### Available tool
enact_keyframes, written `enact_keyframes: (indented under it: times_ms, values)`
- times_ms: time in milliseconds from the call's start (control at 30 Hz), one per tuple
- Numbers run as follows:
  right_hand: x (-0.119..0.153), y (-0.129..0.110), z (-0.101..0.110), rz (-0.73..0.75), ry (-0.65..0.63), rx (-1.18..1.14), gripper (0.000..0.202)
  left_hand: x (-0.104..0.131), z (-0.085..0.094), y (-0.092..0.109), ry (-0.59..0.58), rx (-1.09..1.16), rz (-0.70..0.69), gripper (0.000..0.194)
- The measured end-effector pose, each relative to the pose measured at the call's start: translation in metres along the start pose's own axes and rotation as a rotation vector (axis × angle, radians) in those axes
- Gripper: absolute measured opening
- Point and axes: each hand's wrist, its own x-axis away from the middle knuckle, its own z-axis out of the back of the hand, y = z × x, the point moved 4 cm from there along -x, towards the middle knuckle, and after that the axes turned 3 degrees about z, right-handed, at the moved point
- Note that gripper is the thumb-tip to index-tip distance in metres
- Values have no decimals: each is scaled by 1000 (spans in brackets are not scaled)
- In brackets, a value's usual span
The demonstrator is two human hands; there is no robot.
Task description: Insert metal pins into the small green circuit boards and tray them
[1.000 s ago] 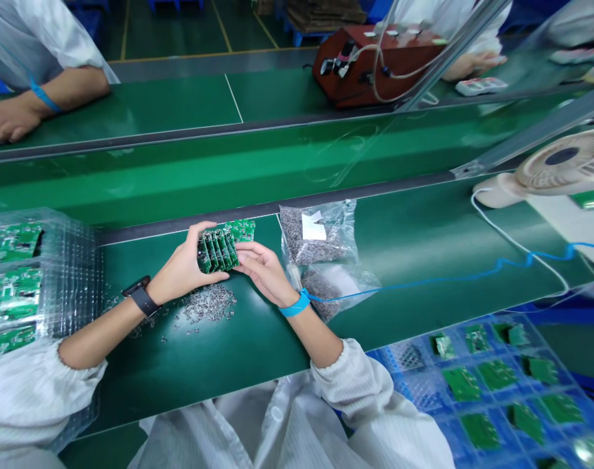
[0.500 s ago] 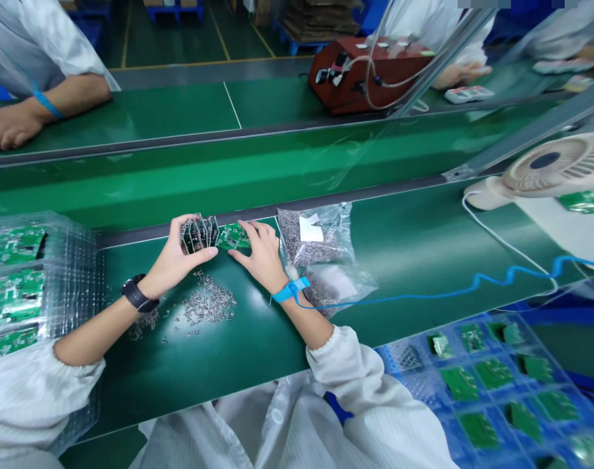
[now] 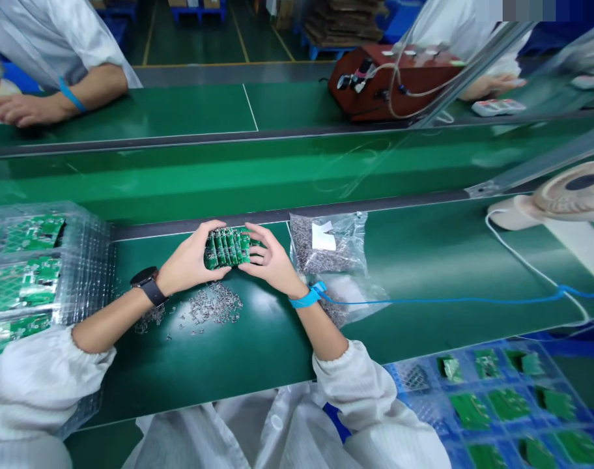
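Note:
Between my two hands is a row of green circuit boards [image 3: 227, 248], leaning close against one another just above the green bench. My left hand [image 3: 192, 260] grips the row's left end, thumb below and fingers above. At the right end, my right hand [image 3: 271, 262] closes on the last boards with fingers curved around them. Some fingertips are hidden behind the boards. Below the hands lies a loose pile of small metal parts [image 3: 215, 303]. Right of my right hand is a clear bag of small dark parts [image 3: 326, 244], with a second bag [image 3: 343, 299] nearer me.
Stacked clear trays with boards [image 3: 84, 273] stand at left. A blue tray of boards [image 3: 495, 397] is at lower right. A fan [image 3: 565, 195] stands at right, and a blue cord [image 3: 438, 301] runs from my right wrist. Co-workers sit across the green divider [image 3: 204, 179].
The fanned boards and the separate board at right now form one even row, with green faces turned toward me. My hands have closed in on both ends, and the view has shifted slightly.

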Motion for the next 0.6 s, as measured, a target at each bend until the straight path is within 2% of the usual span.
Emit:
enact_keyframes:
  times_ms: [133, 300, 433, 600]
  values:
    - [2, 0, -5, -25, -29, -137, 77, 2, -6, 3, -32, 13, -44, 79]
    - [1, -1, -8, 32, 3, -173, 68, 1, -3, 2, 12, 44, -41, 82]
    - [2, 1, -9, 8, 18, -200, 68, 0, -4, -2, 13, 61, -53, 85]
    - [5, 0, -14, -37, -12, -254, 59, 0, -5, -4, 2, 70, -55, 92]
